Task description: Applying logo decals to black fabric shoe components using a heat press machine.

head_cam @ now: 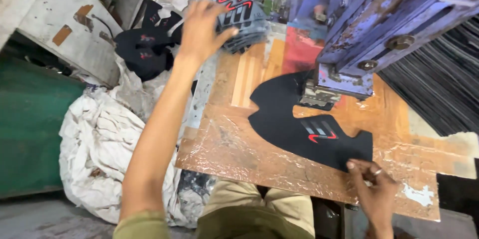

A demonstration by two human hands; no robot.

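A black cut fabric piece (309, 124), shaped with curved edges and marked with a small grey and red stripe emblem, is laid flat on the worn wooden tabletop (239, 144), whose surface is covered with glossy, wrinkled tape. Its near right corner is pinched by the right hand (371, 189), the fingers being closed on the edge of the fabric at the front rim of the tabletop; a ring is seen on one finger. The far part of the piece is tucked under the head of a blue and purple press machine (379, 24), whose paint is chipped and rusted, with large bolts seen on its frame. The left hand (202, 29) is stretched out well away from the body to the far left corner of the tabletop, where a stack of grey pieces (242, 14) bearing the same red stripe emblem is set; the top piece of that stack is grasped by the left grip, with the thumb on top and the fingers curled about its edge. Beside the tabletop, on the left, a white sack (105, 139) is seen, and beyond it a heap of black cut pieces (147, 46). A green bin (30, 129) stands at the far left.
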